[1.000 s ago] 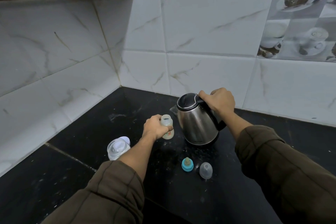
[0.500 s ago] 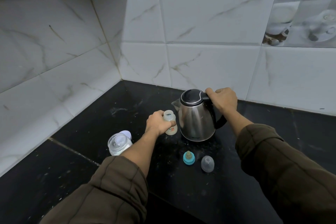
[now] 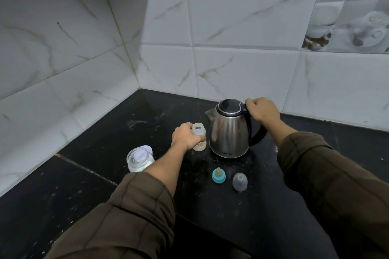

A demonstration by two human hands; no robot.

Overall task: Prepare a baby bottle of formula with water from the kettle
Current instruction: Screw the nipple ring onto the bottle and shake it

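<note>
A steel kettle [image 3: 229, 132] with a black lid stands upright on the black counter [image 3: 105, 136], spout to the left. My right hand [image 3: 262, 112] grips its black handle at the top. Just left of the kettle stands a small open baby bottle [image 3: 199, 137] with pale liquid in its lower part. My left hand [image 3: 185, 137] holds the bottle round its middle. In front of the kettle lie the teal ring with its teat [image 3: 219, 175] and the clear cap [image 3: 240, 181].
A glass jar of white powder [image 3: 137, 160] stands open at the left, its lid [image 3: 147, 149] just behind it. Marble-look tiled walls [image 3: 231, 27] meet in a corner behind the counter. My sleeves fill the lower part of the view.
The kettle was tilted toward the bottle a second ago; it now stands upright on the counter. Both hands keep their holds. The view has tipped down a little.
</note>
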